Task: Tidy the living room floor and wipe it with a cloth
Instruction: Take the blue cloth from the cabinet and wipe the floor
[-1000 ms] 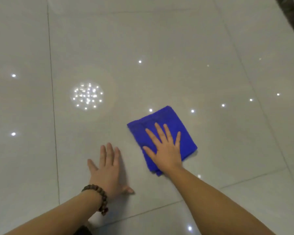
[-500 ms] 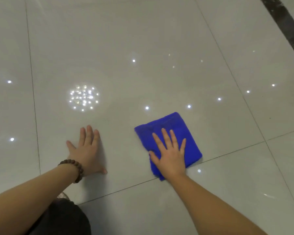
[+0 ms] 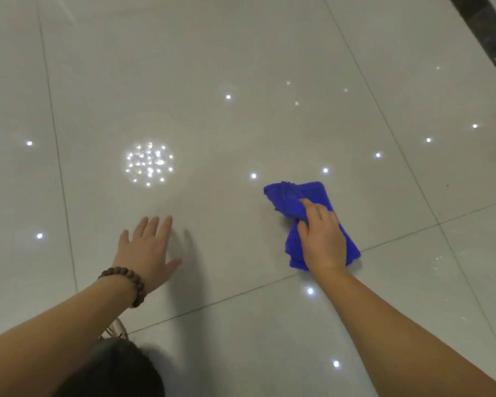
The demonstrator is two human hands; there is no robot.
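Knee-height view looks down past a dark trouser leg [image 3: 109, 371] at the bottom edge, with both forearms reaching forward over glossy pale floor tiles [image 3: 241, 325]. Nearest in, the left hand [image 3: 146, 247] has its fingers straight and spread, gripping nothing; whether its palm rests on the tile or floats just over it cannot be told, though a shadow lies just to its right. A bracelet [image 3: 126, 282] of brown wooden beads circles that wrist. Further out and to the right, the right hand [image 3: 322, 236] has its fingers curled into the blue cloth [image 3: 295, 196], bunching the fabric beneath the palm, so the hold is a gathering pinch and not a flat press. The cloth lies on the tile directly under and ahead of this hand, its long axis running from near right to far left, with the rumpled far end poking out beyond the fingertips and the near end close to a grout line [image 3: 212, 306]. The right hand is plainly the closer one to it; the left is well apart. Any next wiping stroke would probably be led by the right hand, perhaps after flattening the cloth. Beyond, ceiling lights mirror as bright dots, and a dark strip [image 3: 487, 32] borders the far right corner.
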